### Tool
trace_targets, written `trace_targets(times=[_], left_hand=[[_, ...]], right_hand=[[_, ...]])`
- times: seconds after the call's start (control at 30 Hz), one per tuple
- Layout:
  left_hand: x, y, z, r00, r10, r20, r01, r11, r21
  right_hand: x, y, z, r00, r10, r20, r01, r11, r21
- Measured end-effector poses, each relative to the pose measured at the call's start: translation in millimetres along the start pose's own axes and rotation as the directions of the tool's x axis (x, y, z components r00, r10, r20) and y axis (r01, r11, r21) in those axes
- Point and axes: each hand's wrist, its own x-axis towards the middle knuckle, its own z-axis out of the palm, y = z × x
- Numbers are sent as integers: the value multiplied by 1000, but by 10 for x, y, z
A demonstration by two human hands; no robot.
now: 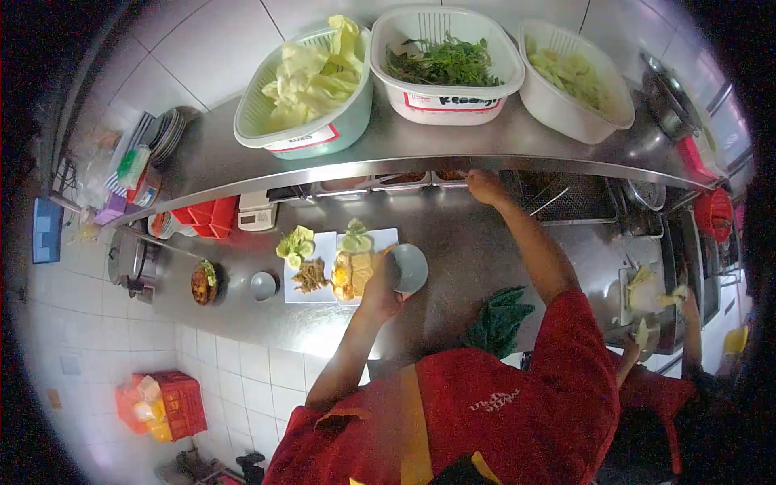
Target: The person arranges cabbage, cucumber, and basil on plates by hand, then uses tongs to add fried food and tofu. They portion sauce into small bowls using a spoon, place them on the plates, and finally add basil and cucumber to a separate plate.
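My left hand point(380, 291) grips a small pale bowl point(411, 269) by its side, above the right edge of a white plate point(383, 238). That plate carries cucumber and lettuce point(356, 238), a fried egg point(343, 280) and a tan food piece. Beside it, another white plate point(325, 242) bears lettuce with cucumber slices point(297, 246) and brown fried strips point(309, 276). My right hand point(487, 187) reaches forward to the metal food containers point(402, 181) below the shelf. Its fingers are closed, and what they hold is hard to make out.
Overhead, the steel shelf point(210, 166) holds tubs of cabbage point(303, 145), green herbs point(449, 109) and pale sliced vegetables point(570, 117). A small bowl point(263, 286), a dark food dish point(204, 283) and a green cloth point(499, 321) lie on the counter. A co-worker's hands point(687, 303) are at right.
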Motion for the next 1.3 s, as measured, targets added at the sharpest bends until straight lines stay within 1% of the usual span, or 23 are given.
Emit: trace_targets(times=[0.03,0.07,0.1,0.13,0.17,0.23,0.27,0.33,0.37,0.43,0.47,0.53,0.57,0.63,0.67,0.73,0.77,0.83,0.97,1.03,1.1,1.17,1.3], left_hand=[[8,-9,-15,1000,-19,17,20,999,-27],[16,-19,-29,1000,-19,10,19,999,-29],[41,-6,-22,1000,-7,7,7,1000,-20],[80,19,-1,1000,6,5,-6,1000,-9],[141,43,8,1000,8,2,-8,1000,-7],[329,88,29,999,27,38,-26,1000,-16],[432,119,61,999,29,37,-28,999,-17],[669,199,150,995,42,87,-50,995,88],[804,218,181,993,75,92,-81,994,66],[945,264,358,991,95,97,-102,993,67],[1013,289,452,988,113,102,-121,990,71],[1352,274,455,989,118,91,-122,992,35],[1529,260,422,990,119,75,-120,993,0],[1737,258,421,987,124,102,-122,992,-23],[1818,251,425,983,127,129,-123,992,-38],[1803,262,596,981,126,148,-121,992,-44],[1775,275,700,978,127,165,-121,992,-44],[1809,297,807,974,123,190,-121,992,-24],[1783,275,952,978,98,186,-96,995,-19],[1798,255,928,965,109,238,-111,994,-5],[1853,243,865,950,119,290,-129,992,15],[1968,199,799,939,115,324,-103,993,-53],[1823,233,939,945,139,295,-122,990,-74]], right_hand=[[-2,99,30,1000,-10,17,8,992,124],[-52,207,74,1000,-14,22,11,992,127],[-128,291,82,993,61,102,-107,827,552],[-173,336,108,975,91,204,-223,482,848],[-217,360,151,975,88,205,-222,479,849],[-401,333,56,931,155,331,-357,181,917],[-475,311,10,931,153,332,-357,182,916],[-583,302,-35,917,126,380,-386,26,922],[-607,325,11,917,124,378,-385,30,923],[-662,408,153,931,30,365,-355,-169,920],[-701,417,190,931,31,364,-355,-165,920],[-761,342,159,940,57,337,-305,-307,902],[-778,342,120,940,58,336,-305,-301,904],[-821,366,83,938,158,308,-313,9,950],[-837,392,72,937,160,310,-316,15,949],[-870,489,86,994,111,1,-60,533,844],[-893,526,117,993,115,1,-63,538,841],[-972,521,111,958,58,-279,126,793,596],[-1273,232,-178,931,16,-364,145,901,409],[-1342,193,-153,917,-162,-364,152,987,-54],[-1423,101,-182,916,-165,-365,129,984,-122],[-1436,20,-245,915,-172,-365,106,975,-193],[-1420,5,-239,930,-154,-333,59,958,-281]])
